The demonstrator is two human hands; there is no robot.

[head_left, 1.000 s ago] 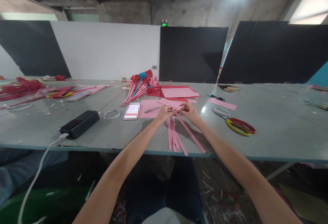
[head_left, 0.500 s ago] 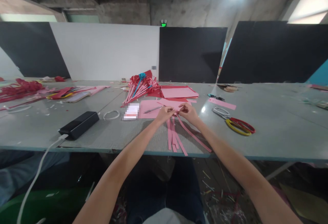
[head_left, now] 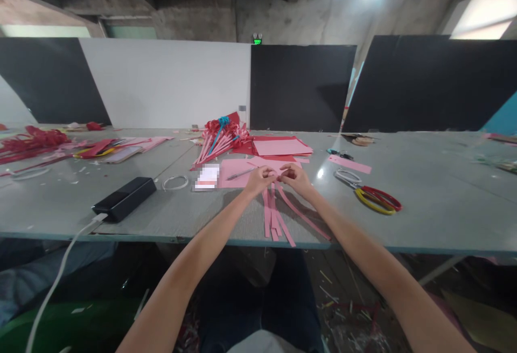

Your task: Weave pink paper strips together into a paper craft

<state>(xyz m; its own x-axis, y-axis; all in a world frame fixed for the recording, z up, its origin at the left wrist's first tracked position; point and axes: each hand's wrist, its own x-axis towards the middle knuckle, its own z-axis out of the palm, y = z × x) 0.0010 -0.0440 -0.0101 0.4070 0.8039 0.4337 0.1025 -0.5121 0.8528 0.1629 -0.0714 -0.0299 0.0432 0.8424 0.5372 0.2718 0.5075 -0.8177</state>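
Both hands meet over the table in the middle of the head view. My left hand (head_left: 260, 179) is closed, pinching the upper ends of several pink paper strips (head_left: 273, 215) that hang toward the table's front edge. My right hand (head_left: 296, 178) is closed too, its fingertips on a strip that curves away to the lower right. The fingers hide how the strips meet. Beneath and behind the hands lie pink paper sheets (head_left: 234, 167), with a pen (head_left: 241, 174) on them left of my left hand.
Red-and-yellow-handled scissors (head_left: 377, 200) lie right of my hands, near a pink paper piece (head_left: 350, 164). A bundle of red and pink ribbon sticks (head_left: 221, 136) lies behind, beside stacked paper (head_left: 283, 146). At left sit a black power bank (head_left: 124, 198) with a white cable and a coiled wire (head_left: 175, 182).
My right hand has shifted slightly left, and the far end of the curved strip has moved a little left with it. The left hand stays in place.
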